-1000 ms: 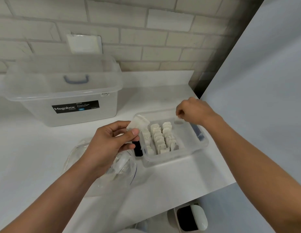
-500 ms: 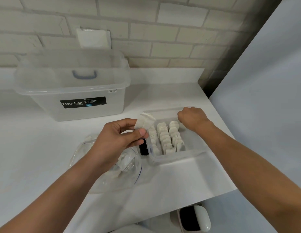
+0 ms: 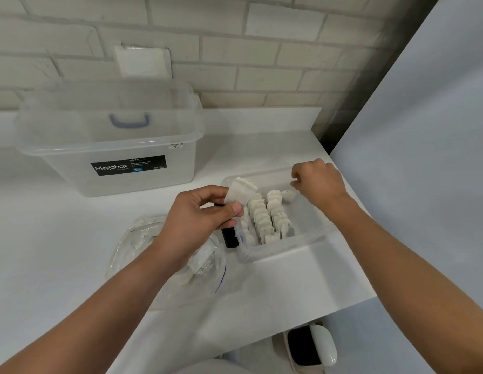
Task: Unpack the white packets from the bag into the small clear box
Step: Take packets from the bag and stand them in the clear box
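The small clear box (image 3: 286, 245) sits near the counter's right edge, with several white packets (image 3: 264, 220) standing in rows inside it. My left hand (image 3: 197, 220) pinches one white packet (image 3: 239, 191) between thumb and fingers, just above the box's left rim. Below that wrist lies the crumpled clear bag (image 3: 164, 265), and some packets still show through it. My right hand (image 3: 319, 182) hovers over the box's far right part with curled fingers, pinching the top of another packet (image 3: 288, 195) at the far end of the rows.
A large lidded clear Megabox tub (image 3: 110, 147) stands at the back left against the brick wall. A small black object (image 3: 229, 236) lies between bag and box. The counter ends right of the box by a grey panel (image 3: 423, 157). A bin (image 3: 310, 346) stands below.
My right hand came down from the box's back rim into the box, and a packet now shows under its fingers. My left hand kept hold of its packet by the left rim.
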A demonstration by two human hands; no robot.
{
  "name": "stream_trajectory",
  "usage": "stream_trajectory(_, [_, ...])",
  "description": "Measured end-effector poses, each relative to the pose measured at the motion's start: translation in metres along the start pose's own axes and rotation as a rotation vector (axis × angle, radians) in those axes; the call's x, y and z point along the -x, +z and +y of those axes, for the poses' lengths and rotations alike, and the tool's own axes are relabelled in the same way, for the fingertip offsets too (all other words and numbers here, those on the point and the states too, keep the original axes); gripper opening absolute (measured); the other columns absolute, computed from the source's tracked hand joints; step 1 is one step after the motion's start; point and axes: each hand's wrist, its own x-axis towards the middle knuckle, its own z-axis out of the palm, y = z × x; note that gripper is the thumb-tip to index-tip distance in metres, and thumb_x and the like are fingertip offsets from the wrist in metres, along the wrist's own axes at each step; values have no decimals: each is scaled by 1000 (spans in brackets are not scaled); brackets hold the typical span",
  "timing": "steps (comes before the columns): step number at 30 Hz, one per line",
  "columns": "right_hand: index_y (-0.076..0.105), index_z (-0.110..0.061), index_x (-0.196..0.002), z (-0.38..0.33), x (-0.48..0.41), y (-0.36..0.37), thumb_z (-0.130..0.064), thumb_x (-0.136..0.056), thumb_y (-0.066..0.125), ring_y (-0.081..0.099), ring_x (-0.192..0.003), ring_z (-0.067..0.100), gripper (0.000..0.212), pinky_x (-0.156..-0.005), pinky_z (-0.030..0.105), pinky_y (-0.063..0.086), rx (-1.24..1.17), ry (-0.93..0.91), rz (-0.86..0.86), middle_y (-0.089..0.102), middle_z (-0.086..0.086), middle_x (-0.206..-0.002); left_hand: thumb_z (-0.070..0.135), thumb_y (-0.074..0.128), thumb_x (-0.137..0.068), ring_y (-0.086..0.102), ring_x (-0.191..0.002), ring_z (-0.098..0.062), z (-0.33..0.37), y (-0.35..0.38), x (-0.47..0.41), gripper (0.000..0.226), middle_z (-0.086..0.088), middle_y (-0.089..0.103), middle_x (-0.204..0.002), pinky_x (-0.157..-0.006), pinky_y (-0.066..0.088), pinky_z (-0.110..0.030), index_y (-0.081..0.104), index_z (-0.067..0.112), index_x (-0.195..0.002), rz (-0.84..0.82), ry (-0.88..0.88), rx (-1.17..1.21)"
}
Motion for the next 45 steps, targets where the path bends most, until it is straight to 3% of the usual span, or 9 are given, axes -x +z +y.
stream_trajectory(5, [77, -28, -103, 1, 35, -40, -32, -90, 76, 68, -80, 5, 14, -80, 24, 56, -618, 28, 69, 75, -14, -93, 10, 80, -84, 77, -86, -22, -3, 5, -4, 24, -19, 72, -101, -74, 61, -27, 74, 8, -107, 16, 6, -97])
stream_trajectory(10, [76, -31, -115, -20, 78, -93, -31, -87, 79, 73, -87, 13, 29, -78, 27, 60, -1045, -163, -154, 76, -13, -104, 12, 85, -78, 75, -67, -19, -2, 16, -4, 19, 6, 72, -78, -66, 59, -23, 76, 27, -87, 17, 34, -220])
stream_trajectory(16, [81, -27, -97, -22, 81, -100, -27, -88, 79, 73, -75, 11, 9, -75, 29, 58, -821, -295, -184, 77, -7, -81, 19, 86, -78, 75, -63, -21, -2, 29, -5, 23, -4, 73, -88, -69, 62, -53, 77, 26, -98, -14, 49, -314])
stream_trajectory(21, [79, -24, -98, 4, 59, -89, -23, -93, 73, 68, -74, 1, 8, -73, 11, 49, -516, -226, 0, 75, -15, -83, 30, 84, -80, 68, -86, 3, -10, 31, -2, 51, 14, 67, -106, -71, 56, -18, 64, 31, -127, -67, 245, -628])
stream_trajectory(25, [78, -22, -100, 21, 27, -50, -16, -96, 65, 66, -80, 15, 15, -79, 35, 60, -211, -183, -23, 75, -2, -95, 46, 72, -88, 62, -102, -7, -16, 35, 7, 43, 11, 67, -117, -88, 52, -30, 67, 29, -127, -258, 380, -1033])
stream_trajectory(29, [74, -23, -98, 17, 10, -18, -12, -95, 58, 65, -84, 26, 20, -78, 40, 59, -27, -185, -163, 68, 6, -103, 42, 55, -99, 47, -125, -11, -22, 40, 14, 37, 15, 58, -128, -92, 51, -36, 59, 35, -135, -343, 392, -1316])
stream_trajectory(35, [67, -13, -105, -5, 2, 8, 4, -90, 54, 51, -79, 28, 26, -70, 33, 45, 188, -218, -275, 57, 11, -108, 29, 55, -101, 51, -117, -15, -23, 36, 15, 31, 13, 63, -119, -87, 53, -39, 63, 35, -130, -328, 420, -1341])
stream_trajectory(42, [61, -5, -105, -15, 4, 21, 14, -82, 58, 49, -77, 26, 30, -67, 33, 44, 382, -250, -262, 50, 10, -90, 28, 52, -102, 49, -119, -13, -23, 30, 18, 32, 14, 61, -122, -86, 51, -35, 62, 36, -131, -308, 436, -1321])
stream_trajectory(45, [61, -5, -108, -15, 5, 24, 14, -82, 59, 61, -86, 29, 32, -68, 33, 46, 380, -226, -235, 61, 12, -102, 28, 53, -101, 49, -121, -14, -23, 30, 18, 32, 12, 60, -124, -88, 52, -37, 61, 34, -132, -306, 447, -1317])
